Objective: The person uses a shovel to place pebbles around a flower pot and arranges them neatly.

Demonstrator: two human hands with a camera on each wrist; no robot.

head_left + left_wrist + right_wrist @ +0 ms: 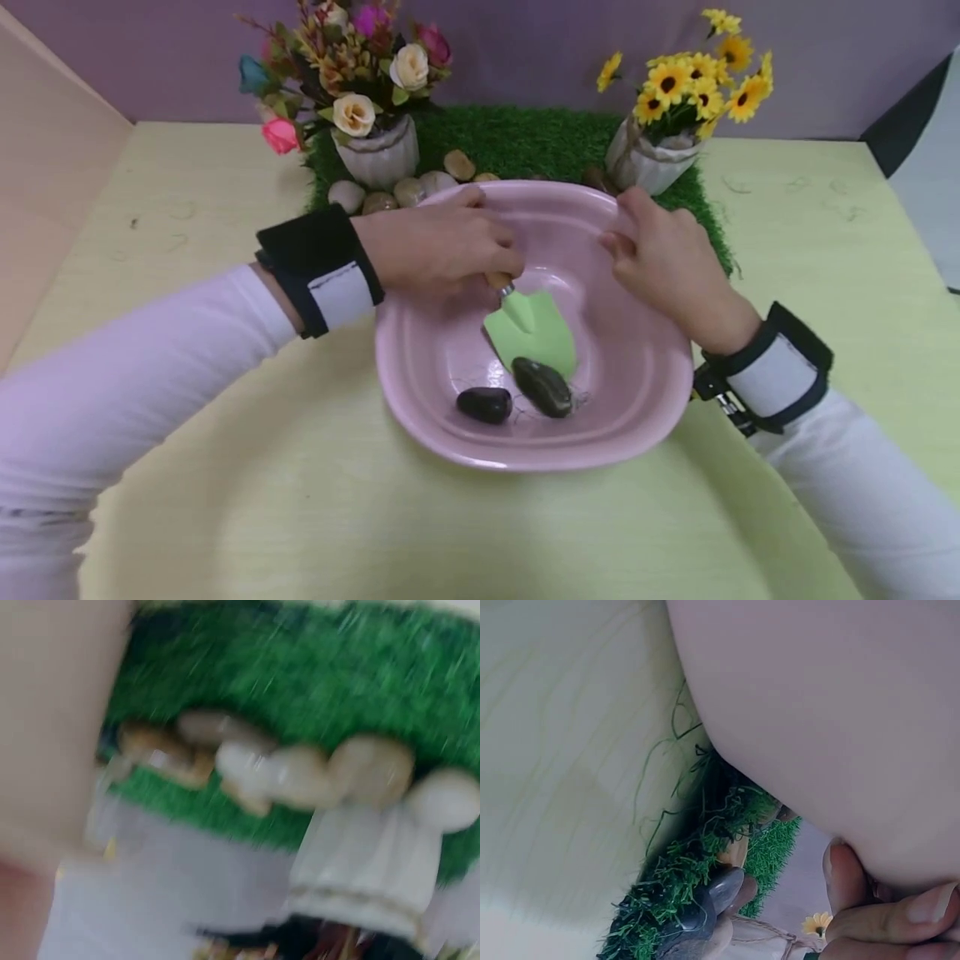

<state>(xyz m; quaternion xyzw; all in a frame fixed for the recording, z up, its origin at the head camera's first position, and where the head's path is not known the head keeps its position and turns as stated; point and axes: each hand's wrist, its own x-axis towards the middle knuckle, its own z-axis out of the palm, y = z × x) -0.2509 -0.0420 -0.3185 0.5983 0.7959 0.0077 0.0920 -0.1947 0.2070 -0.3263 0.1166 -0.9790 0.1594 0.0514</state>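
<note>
A pink plastic basin (525, 454) is tilted in front of the person, its far side over the edge of the grass mat. The left hand (446, 250) reaches inside it and grips the wooden handle of a small garden trowel (532, 329), mostly hiding that handle. The trowel's light green blade lies against the basin floor. Two dark stones are in the basin: one (546, 387) against the blade tip, another (484, 405) to its left. At the far right rim the right hand (667, 258) pinches the basin between thumb and fingers; the right wrist view shows these fingers (892, 922) at the rim.
Behind the basin lies an artificial grass mat (525, 137) bearing several pebbles (409, 192). Pots with mixed flowers (381, 154) and yellow flowers (652, 158) stand on it at left and right. Loose green strands (652, 772) lie on the pale tabletop (300, 508).
</note>
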